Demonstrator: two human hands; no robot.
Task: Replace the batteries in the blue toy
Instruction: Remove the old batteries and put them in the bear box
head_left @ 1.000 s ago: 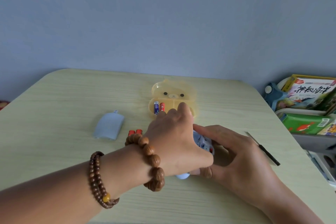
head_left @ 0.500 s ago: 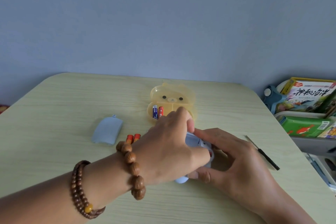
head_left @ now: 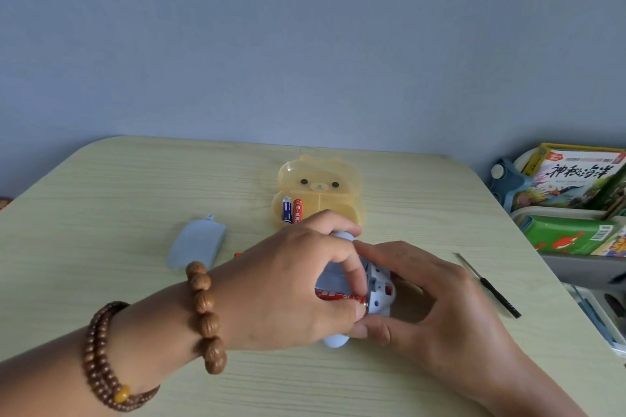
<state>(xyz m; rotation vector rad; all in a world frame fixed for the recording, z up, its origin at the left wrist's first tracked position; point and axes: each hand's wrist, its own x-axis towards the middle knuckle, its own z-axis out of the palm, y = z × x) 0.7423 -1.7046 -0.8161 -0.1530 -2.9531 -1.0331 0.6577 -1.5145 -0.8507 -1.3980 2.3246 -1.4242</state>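
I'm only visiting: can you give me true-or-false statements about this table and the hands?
1. The pale blue plastic cover lies on the wooden table, apart from the blue plastic toy. True.
2. The yellow bear-shaped plastic case is closed. False: it lies open, a blue battery inside.
3. The thin black screwdriver is in the right hand. False: it lies on the table; that hand holds the toy.
4. Fingers of the left hand pinch a red battery at the toy. True.

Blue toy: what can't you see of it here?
- Head view: the left hand and right hand cover most of the blue toy.
- Head view: the left hand hides most of the red battery; whether it is seated is unclear.
- Head view: the right edge cuts off the books.
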